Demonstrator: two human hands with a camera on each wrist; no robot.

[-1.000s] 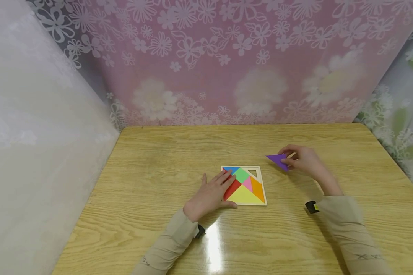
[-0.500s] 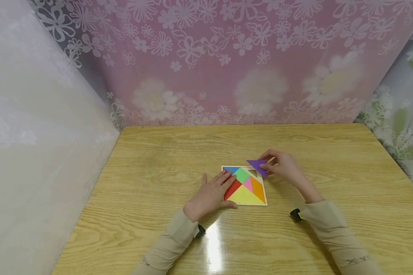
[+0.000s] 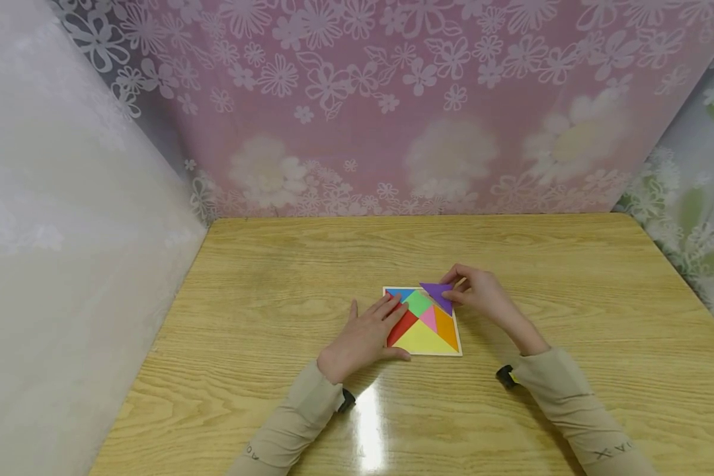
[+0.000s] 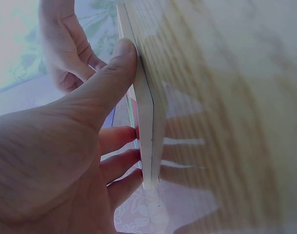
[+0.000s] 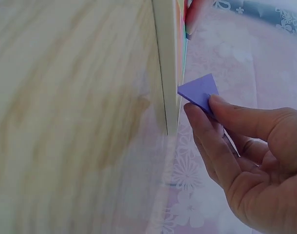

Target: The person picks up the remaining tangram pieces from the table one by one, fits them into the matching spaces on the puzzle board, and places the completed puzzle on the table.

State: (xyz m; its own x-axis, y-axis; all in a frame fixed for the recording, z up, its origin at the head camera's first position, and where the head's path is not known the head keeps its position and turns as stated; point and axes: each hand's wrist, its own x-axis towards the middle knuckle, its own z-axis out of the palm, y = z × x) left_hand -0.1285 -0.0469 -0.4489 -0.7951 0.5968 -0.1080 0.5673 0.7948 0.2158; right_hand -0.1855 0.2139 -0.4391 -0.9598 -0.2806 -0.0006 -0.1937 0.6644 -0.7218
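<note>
A square wooden tangram board (image 3: pixel 430 354) lies on the table, bearing a yellow triangle (image 3: pixel 425 338), a red triangle (image 3: pixel 402 328) and other coloured pieces. The left hand (image 3: pixel 363 337) rests on the board's left side with spread, fairly straight fingers; in the left wrist view its thumb (image 4: pixel 120 61) lies along the board's edge. Between thumb and fingers the right hand (image 3: pixel 478 294) pinches a purple triangle (image 3: pixel 440 294), held over the board's far right corner. Seen from the right wrist, that triangle (image 5: pixel 199 91) is tilted, one corner close to the board's rim. The recess under it is mostly hidden.
The wood-grain table (image 3: pixel 274 277) reaches back to a pink flowered curtain (image 3: pixel 357 132). A pale sheet (image 3: pixel 83 231) hangs along the left side, and a flowered cloth (image 3: pixel 690 198) hangs at the right.
The right hand has carried the purple triangle leftward from beside the board to over its far right corner. The left hand has stayed in place.
</note>
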